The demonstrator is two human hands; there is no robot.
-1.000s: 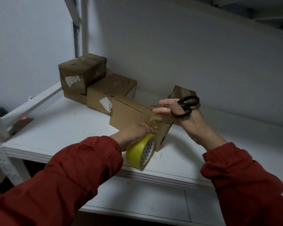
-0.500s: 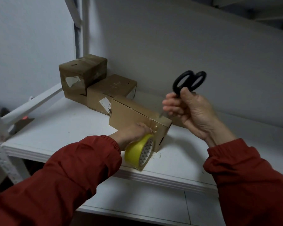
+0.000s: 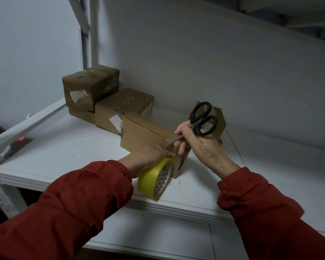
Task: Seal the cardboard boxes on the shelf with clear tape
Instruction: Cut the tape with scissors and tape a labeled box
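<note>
Head view, nearest first: red sleeves (image 3: 73, 207) are stretched over the white shelf (image 3: 64, 158). A yellow roll of tape (image 3: 152, 182) is gripped by the left hand (image 3: 148, 156) and held on edge against the near end of a plain brown cardboard box (image 3: 144, 133), which lies close to the shelf's front edge. Black-handled scissors (image 3: 203, 121) are clasped at the shank by the right hand (image 3: 197, 147), loops up, with the tips aimed down at the box's top corner beside the left fingers. Just behind, a small brown box (image 3: 219, 117) is partly hidden by the loops. Farther left, a dark taped box (image 3: 90, 87) is stacked on another, with a labelled box (image 3: 120, 107) beside them.
</note>
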